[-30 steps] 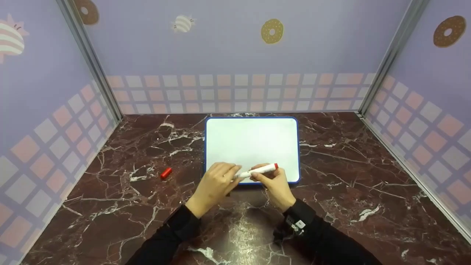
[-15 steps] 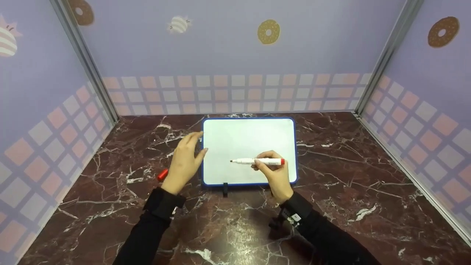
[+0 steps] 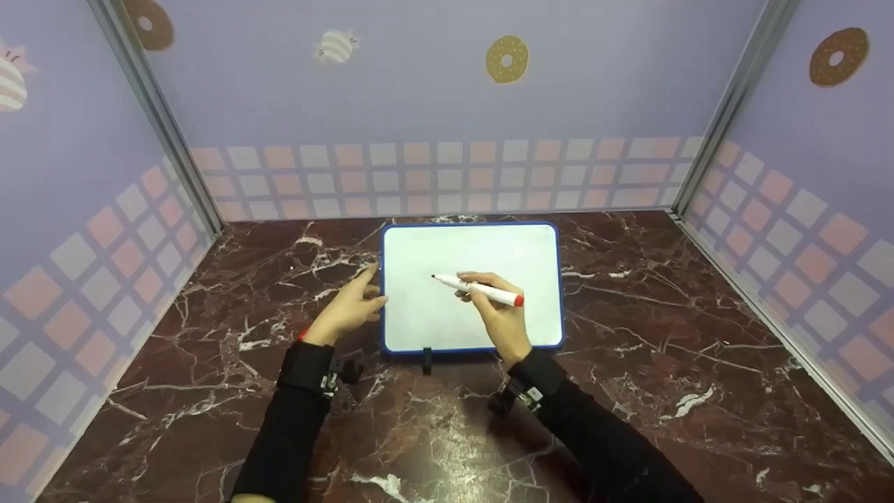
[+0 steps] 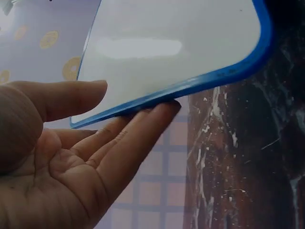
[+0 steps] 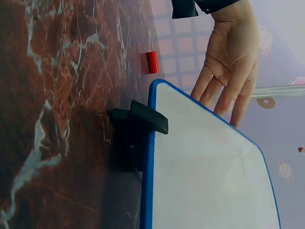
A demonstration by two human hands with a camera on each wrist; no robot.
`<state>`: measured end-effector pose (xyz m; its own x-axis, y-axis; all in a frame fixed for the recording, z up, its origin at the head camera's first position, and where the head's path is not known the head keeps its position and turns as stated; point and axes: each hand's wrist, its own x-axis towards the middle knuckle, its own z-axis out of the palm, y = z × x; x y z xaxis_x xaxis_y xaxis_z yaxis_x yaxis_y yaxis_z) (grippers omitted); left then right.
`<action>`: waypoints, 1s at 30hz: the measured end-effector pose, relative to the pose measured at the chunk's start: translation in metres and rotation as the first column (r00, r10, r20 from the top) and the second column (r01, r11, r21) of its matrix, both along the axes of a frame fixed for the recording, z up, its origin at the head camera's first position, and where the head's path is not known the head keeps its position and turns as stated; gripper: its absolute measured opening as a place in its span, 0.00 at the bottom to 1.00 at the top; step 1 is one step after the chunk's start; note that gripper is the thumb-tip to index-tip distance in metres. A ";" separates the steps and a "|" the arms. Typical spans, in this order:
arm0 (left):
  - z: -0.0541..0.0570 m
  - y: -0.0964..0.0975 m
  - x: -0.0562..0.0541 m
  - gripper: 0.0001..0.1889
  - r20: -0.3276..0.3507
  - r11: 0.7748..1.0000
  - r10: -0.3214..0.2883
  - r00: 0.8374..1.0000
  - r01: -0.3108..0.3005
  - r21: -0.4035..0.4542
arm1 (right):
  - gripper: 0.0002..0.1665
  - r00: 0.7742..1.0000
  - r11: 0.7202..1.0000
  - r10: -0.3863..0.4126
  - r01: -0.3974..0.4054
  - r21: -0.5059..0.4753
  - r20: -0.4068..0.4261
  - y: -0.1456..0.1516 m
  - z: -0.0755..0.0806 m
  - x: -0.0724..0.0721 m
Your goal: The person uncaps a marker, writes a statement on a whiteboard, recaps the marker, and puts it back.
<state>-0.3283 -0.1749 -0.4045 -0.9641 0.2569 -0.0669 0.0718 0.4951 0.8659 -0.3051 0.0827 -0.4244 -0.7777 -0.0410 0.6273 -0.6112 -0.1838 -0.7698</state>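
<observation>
A whiteboard (image 3: 433,314) with a blue frame leans on a black stand (image 3: 427,360). At its left edge is my left hand (image 3: 349,307); in the left wrist view the straight fingers (image 4: 138,138) lie along the back of the blue edge, and the thumb (image 4: 81,98) reaches over the front side. My right hand (image 3: 504,318) pinches a white marker (image 3: 482,288) with a red end, like a pen, in front of the board. Its uncapped dark tip points up and left, over the white surface. The right wrist view shows neither the right hand nor the marker.
A red cap (image 5: 152,62) lies on the dark marbled table (image 3: 628,391) left of the board, mostly hidden by the left wrist in the head view. Lilac patterned walls (image 3: 419,91) enclose the table at the back and both sides.
The left hand has left the marker and moved left to the board's edge. The right hand has carried the marker up and left, turning its tip upward.
</observation>
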 end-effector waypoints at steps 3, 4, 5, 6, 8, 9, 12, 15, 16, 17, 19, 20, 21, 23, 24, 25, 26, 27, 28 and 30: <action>-0.005 0.001 -0.003 0.34 0.019 0.999 0.027 0.999 -0.028 0.028 | 0.11 1.000 1.000 -0.022 0.022 0.013 0.003 -0.006 -0.002 -0.004; -0.006 0.001 -0.004 0.33 0.016 0.999 0.034 0.999 -0.034 0.027 | 0.10 0.999 0.999 -0.039 0.038 0.021 0.003 -0.008 -0.002 -0.006; -0.007 0.002 -0.004 0.32 0.018 0.999 0.042 0.999 -0.042 0.032 | 0.09 0.999 0.998 -0.054 0.054 0.028 0.004 -0.010 -0.003 -0.007; -0.008 0.002 -0.005 0.31 0.018 0.998 0.048 0.999 -0.048 0.038 | 0.08 0.998 0.997 -0.070 0.070 0.032 0.007 -0.013 -0.004 -0.009; -0.011 0.003 -0.007 0.29 0.014 0.997 0.056 0.998 -0.057 0.051 | 0.06 0.995 0.994 -0.102 0.101 0.047 0.014 -0.018 -0.007 -0.012; -0.012 0.003 -0.007 0.29 0.013 0.997 0.059 0.998 -0.059 0.056 | 0.06 0.993 0.992 -0.114 0.113 0.052 0.019 -0.021 -0.008 -0.013; -0.015 0.002 -0.009 0.28 0.007 0.996 0.059 0.998 -0.059 0.059 | 0.05 0.990 0.989 -0.136 0.134 0.059 0.042 -0.031 -0.011 -0.016; -0.016 -0.001 -0.009 0.28 0.001 0.997 0.061 0.998 -0.061 0.046 | 0.05 0.987 0.989 -0.141 0.137 0.055 0.073 -0.041 -0.007 -0.012; -0.015 -0.001 -0.009 0.27 -0.001 0.997 0.061 0.998 -0.061 0.042 | 0.05 0.986 0.989 -0.142 0.138 0.054 0.085 -0.044 -0.004 -0.011; -0.015 -0.002 -0.009 0.27 -0.001 0.997 0.064 0.998 -0.064 0.040 | 0.05 0.985 0.989 -0.140 0.136 0.052 0.096 -0.046 -0.002 -0.009; -0.015 -0.002 -0.009 0.26 -0.008 0.998 0.064 0.998 -0.064 0.029 | 0.05 0.986 0.991 -0.125 0.120 0.050 0.110 -0.051 0.003 -0.006; -0.014 -0.002 -0.009 0.26 -0.009 0.998 0.063 0.998 -0.063 0.024 | 0.05 0.987 0.992 -0.120 0.115 0.053 0.110 -0.053 0.005 -0.005; -0.014 -0.002 -0.009 0.26 -0.011 0.998 0.063 0.998 -0.062 0.019 | 0.06 0.987 0.993 -0.114 0.109 0.054 0.110 -0.054 0.005 -0.006; -0.013 -0.002 -0.010 0.26 -0.013 0.998 0.062 0.998 -0.061 0.016 | 0.06 0.990 0.993 -0.104 0.098 0.062 0.101 -0.057 0.006 -0.007; -0.013 -0.001 -0.010 0.27 -0.014 0.998 0.062 0.998 -0.061 0.014 | 0.06 0.991 0.994 -0.096 0.091 0.061 0.093 -0.058 0.006 -0.008; -0.013 -0.001 -0.010 0.27 -0.013 0.998 0.062 0.998 -0.062 0.015 | 0.06 0.992 0.994 -0.093 0.088 0.062 0.085 -0.059 0.006 -0.010; -0.013 0.000 -0.010 0.27 -0.014 0.998 0.058 0.998 -0.058 0.016 | 0.05 0.993 0.994 -0.093 0.088 0.061 0.076 -0.059 0.006 -0.011; -0.013 0.000 -0.010 0.26 -0.015 0.998 0.055 0.998 -0.055 0.021 | 0.04 0.993 0.994 -0.092 0.088 0.059 0.069 -0.060 0.006 -0.012; -0.013 0.001 -0.010 0.26 -0.017 0.998 0.050 0.999 -0.050 0.023 | 0.03 0.994 0.994 -0.096 0.092 0.062 0.060 -0.060 0.005 -0.014; -0.014 0.001 -0.011 0.25 -0.020 0.999 0.042 0.999 -0.042 0.022 | 0.02 0.994 0.993 -0.102 0.099 0.071 0.044 -0.060 0.005 -0.015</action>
